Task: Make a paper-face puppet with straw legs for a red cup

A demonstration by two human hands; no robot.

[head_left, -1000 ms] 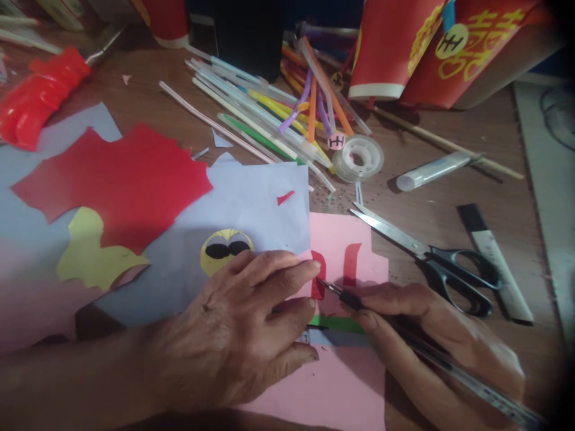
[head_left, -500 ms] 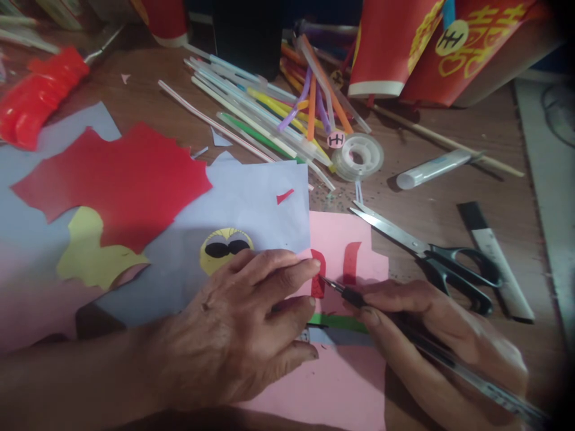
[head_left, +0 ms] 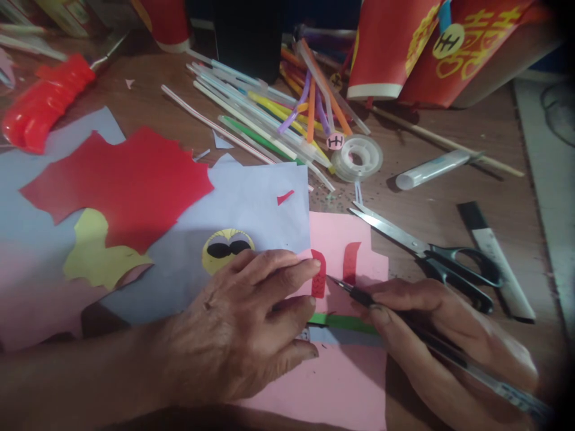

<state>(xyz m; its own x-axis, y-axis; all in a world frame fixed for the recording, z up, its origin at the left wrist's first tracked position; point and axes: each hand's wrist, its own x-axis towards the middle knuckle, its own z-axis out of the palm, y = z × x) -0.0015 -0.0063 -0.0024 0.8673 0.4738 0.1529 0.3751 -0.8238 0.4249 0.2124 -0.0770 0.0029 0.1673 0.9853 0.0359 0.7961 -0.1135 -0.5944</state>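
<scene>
My left hand (head_left: 245,326) lies flat, fingers spread, pressing on a pink paper sheet (head_left: 345,383) and the edge of a pale blue sheet (head_left: 251,203). Its index fingertip touches a small red paper strip (head_left: 318,274) stuck on the pink sheet. A second red strip (head_left: 350,262) sits just to the right. My right hand (head_left: 431,323) is closed around a pen (head_left: 359,294), whose tip rests on the pink paper between the two red strips. A green paper strip (head_left: 345,323) lies under my fingers. A yellow face cutout (head_left: 227,246) with black eyes sits by my left knuckles.
Scissors (head_left: 426,251) lie open right of the pink sheet, a ruler (head_left: 498,263) beyond them. A tape roll (head_left: 359,157), glue stick (head_left: 431,169), several straws (head_left: 269,120), red paper cups (head_left: 386,48), red cut paper (head_left: 121,185), a yellow scrap (head_left: 96,254) and a red handle (head_left: 45,102) crowd the wooden table.
The pen tip has slid slightly right, off the left red strip and onto the pink paper between the strips. My left hand has stayed put.
</scene>
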